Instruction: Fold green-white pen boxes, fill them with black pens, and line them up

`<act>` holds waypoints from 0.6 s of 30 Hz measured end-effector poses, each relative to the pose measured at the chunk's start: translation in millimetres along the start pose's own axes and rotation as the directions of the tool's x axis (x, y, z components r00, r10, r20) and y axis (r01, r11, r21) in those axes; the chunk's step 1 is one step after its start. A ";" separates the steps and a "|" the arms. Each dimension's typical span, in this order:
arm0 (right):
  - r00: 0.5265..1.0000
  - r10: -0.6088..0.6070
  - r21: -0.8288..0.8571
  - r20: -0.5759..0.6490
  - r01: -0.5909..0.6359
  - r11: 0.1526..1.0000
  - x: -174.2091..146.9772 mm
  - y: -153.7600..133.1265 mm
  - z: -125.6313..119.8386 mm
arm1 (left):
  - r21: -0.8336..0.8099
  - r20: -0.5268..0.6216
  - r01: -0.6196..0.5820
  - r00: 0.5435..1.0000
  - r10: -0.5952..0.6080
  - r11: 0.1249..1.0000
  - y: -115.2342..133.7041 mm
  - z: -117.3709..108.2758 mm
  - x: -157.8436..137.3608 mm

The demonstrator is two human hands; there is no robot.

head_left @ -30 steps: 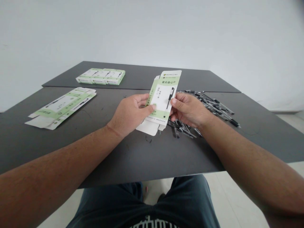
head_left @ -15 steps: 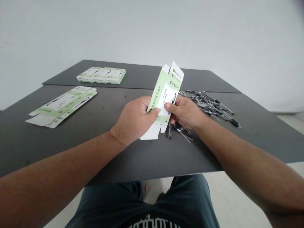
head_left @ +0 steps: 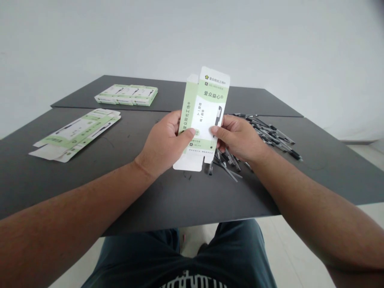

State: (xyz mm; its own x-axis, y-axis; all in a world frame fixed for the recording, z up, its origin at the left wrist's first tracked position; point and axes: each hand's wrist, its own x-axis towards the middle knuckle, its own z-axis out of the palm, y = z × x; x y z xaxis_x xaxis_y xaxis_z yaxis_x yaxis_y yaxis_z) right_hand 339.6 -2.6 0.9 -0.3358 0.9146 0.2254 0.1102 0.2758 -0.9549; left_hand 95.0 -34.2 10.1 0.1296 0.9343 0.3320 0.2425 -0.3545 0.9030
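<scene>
The left hand (head_left: 164, 143) and right hand (head_left: 237, 138) are pinching a carton (head_left: 207, 116) between them, end flaps sticking out. The desk (head_left: 192, 200) is offering room between the hands and its near edge. Flattened cartons (head_left: 79, 134) are lying left of the hands, closed boxes (head_left: 126, 95) farther off. The right hand is partly hiding scattered pens (head_left: 271, 137), and the carton is covering some fingertips.
</scene>
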 end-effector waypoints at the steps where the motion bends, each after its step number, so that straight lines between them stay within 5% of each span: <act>1: 1.000 -0.001 -0.012 -0.011 0.001 1.000 -0.6 -0.6 0.2 | -0.032 -0.011 -0.014 1.000 0.014 0.999 -0.9 -0.2 1.2; 10: 0.989 0.014 0.209 0.146 -0.045 0.977 -2.3 -11.0 4.2 | -0.004 -0.077 -0.022 0.997 0.022 1.000 -7.2 -5.3 9.6; 18: 0.980 -0.034 0.239 0.197 -0.014 0.971 -0.8 -8.2 4.2 | -0.033 -0.055 -0.041 0.998 0.039 0.999 -11.6 -4.9 12.2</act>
State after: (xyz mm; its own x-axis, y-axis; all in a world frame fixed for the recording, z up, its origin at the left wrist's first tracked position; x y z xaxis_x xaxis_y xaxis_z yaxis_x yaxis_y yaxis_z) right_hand 335.1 -6.9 7.8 -0.5170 0.8285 0.2153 -0.1122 0.1838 -0.9765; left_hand 89.0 -18.5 5.0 0.0854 0.9205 0.3814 0.2050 -0.3908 0.8974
